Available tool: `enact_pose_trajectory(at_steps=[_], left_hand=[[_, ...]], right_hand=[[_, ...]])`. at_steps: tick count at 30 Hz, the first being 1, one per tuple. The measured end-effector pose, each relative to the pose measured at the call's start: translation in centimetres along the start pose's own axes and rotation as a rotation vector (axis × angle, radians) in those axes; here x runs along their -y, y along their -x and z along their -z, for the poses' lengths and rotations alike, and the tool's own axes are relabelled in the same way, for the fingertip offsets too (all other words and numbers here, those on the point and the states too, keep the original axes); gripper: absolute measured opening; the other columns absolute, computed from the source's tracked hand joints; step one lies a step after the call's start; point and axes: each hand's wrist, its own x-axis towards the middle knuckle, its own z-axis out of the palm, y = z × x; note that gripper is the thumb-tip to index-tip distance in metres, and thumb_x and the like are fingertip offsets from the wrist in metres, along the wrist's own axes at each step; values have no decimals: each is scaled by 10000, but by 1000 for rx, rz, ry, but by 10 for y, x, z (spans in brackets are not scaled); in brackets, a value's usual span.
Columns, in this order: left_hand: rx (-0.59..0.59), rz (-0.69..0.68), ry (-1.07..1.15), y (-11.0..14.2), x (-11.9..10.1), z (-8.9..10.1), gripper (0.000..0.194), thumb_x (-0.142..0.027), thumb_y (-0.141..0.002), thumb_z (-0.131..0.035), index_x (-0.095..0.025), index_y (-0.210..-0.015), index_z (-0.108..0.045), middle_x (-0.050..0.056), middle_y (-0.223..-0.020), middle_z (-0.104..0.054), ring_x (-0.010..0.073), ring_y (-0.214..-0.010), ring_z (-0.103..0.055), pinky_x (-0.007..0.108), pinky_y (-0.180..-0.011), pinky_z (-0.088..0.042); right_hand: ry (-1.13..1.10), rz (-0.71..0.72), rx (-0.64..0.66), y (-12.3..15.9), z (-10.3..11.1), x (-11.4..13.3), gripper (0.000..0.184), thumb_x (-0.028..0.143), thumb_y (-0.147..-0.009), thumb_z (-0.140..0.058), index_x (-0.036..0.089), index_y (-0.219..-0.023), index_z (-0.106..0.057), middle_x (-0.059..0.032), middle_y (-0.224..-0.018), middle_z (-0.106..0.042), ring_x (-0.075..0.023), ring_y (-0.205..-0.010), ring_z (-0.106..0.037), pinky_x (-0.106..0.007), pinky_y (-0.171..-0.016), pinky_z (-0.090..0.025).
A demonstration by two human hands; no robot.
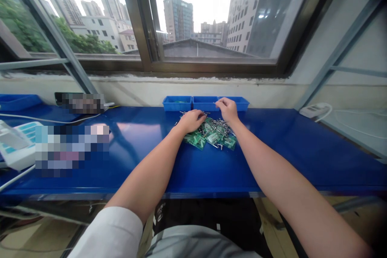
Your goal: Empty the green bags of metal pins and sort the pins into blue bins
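A pile of small metal pins or screws [223,128] lies on the blue table, mixed with green-tinted plastic packets [198,139]. My left hand [191,121] rests over the left side of the pile, fingers curved and the thumb apart from them; I see nothing held in it. Above the pile's far edge, my right hand [228,109] is raised with thumb and fingertips pinched together. Whatever is between those fingertips is too small to make out. Just behind them stand three joined blue bins, the left bin [177,107], the middle bin [201,107] and the right bin [244,105].
The blue table [136,161] runs below a window. At its left are a white-and-blue device [21,141], a dark phone-like object [65,97], cables and another blue tray [21,101]. A white power strip [314,109] lies at the right by a metal post.
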Motion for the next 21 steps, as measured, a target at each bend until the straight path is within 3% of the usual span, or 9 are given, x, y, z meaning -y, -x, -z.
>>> enact_pose_trajectory(at_steps=[1,3,5,8,13,21], left_hand=[[4,-1,-4,0,1,-1,315,-392,-895,-422,-192,-977,-651,74,-998,-677,212,-924,-628,320,-845,-474],[10,-6,-11,0,2,-2,298,-374,-890,-433,-193,-981,-652,73,-1005,-675,212,-928,-626,319,-848,-473],[15,-15,-16,0,3,-2,286,-357,-883,-442,-192,-987,-652,71,-1007,-676,212,-927,-624,317,-844,-473],[20,-25,-23,0,4,-2,285,-350,-877,-446,-190,-991,-652,69,-1002,-677,217,-914,-622,320,-828,-477],[45,-31,-34,1,4,-1,276,-350,-868,-462,-195,-989,-656,66,-988,-681,217,-910,-621,315,-829,-478],[67,-56,-40,0,3,0,267,-333,-858,-465,-190,-953,-670,67,-974,-685,212,-911,-618,305,-844,-475]], right_hand=[[-36,-9,46,-2,-1,-3,248,312,-719,-531,170,-864,-673,-36,-921,-686,-170,-771,-572,-267,-699,-461],[-74,-44,181,-4,-2,-10,473,269,-690,-549,207,-1153,-620,-43,-1253,-598,-208,-977,-581,-290,-782,-481],[-59,-81,285,-4,-4,-17,592,240,-675,-571,213,-1266,-556,-51,-1356,-521,-231,-1110,-546,-316,-869,-472],[19,-93,310,-2,-5,-25,534,205,-675,-592,164,-1207,-607,-84,-1262,-599,-221,-1122,-561,-327,-959,-435],[242,-81,299,2,-5,-28,376,184,-697,-587,138,-1056,-687,-84,-1066,-696,-206,-979,-633,-319,-926,-460],[518,-9,557,11,-11,-22,334,304,-778,-574,226,-1079,-696,-45,-1139,-675,-240,-1099,-586,-296,-947,-425]])
